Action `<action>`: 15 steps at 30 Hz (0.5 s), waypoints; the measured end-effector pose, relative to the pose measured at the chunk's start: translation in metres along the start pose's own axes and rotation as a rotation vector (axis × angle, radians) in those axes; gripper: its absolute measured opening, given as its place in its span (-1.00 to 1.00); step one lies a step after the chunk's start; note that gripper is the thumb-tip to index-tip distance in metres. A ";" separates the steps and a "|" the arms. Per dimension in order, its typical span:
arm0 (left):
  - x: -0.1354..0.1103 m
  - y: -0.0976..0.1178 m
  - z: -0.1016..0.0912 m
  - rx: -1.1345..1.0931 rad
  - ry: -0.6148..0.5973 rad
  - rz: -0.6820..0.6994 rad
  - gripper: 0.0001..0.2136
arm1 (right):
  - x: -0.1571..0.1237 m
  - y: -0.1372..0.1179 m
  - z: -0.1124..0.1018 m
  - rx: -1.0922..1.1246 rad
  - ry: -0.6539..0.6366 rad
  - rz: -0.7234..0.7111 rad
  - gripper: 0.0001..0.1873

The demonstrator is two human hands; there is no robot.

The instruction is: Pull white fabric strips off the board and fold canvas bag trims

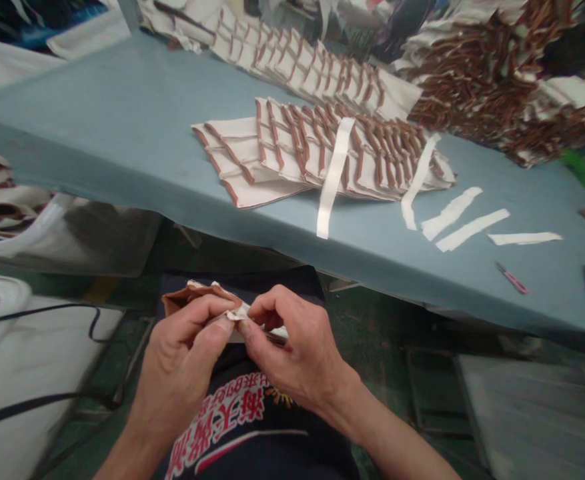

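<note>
My left hand (187, 347) and my right hand (292, 333) meet close in front of my body, at the lower middle of the head view. Between them is a small bundle of white fabric pieces with brown edging (192, 295). The thumb and forefinger of each hand pinch a crumpled white bit at its top. Part of the bundle is hidden behind my fingers, and it lies over a dark apron (242, 433) with red printed characters.
A blue-covered table (122, 133) crosses ahead. On it lie fanned brown-edged fabric pieces (282, 143), several white strips (472, 230), a small pink-handled tool (512, 277) and a large brown-and-white pile (492, 87). White bins (2, 307) stand at the left.
</note>
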State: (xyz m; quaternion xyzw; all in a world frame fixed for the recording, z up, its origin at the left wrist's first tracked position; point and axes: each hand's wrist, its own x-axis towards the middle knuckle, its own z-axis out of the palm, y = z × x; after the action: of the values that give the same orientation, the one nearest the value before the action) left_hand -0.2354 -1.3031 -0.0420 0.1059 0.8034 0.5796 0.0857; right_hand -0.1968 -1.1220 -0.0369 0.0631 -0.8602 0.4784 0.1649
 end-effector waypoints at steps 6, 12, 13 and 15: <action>-0.004 -0.001 0.002 -0.023 0.081 -0.086 -0.79 | -0.004 -0.004 0.017 0.064 0.063 0.099 -0.91; 0.000 -0.006 -0.003 -0.057 0.135 -0.051 -0.83 | -0.007 -0.008 0.033 0.173 0.121 0.164 -0.92; 0.000 -0.006 -0.004 -0.052 0.129 -0.037 -0.83 | -0.008 -0.008 0.033 0.178 0.114 0.157 -0.93; 0.000 -0.004 -0.007 -0.043 0.116 -0.020 -0.83 | -0.010 -0.007 0.034 0.181 0.101 0.133 -0.95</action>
State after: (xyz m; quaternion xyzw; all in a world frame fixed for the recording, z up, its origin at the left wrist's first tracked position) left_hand -0.2377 -1.3109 -0.0440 0.0622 0.7954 0.6011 0.0469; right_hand -0.1934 -1.1548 -0.0508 -0.0038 -0.8064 0.5665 0.1697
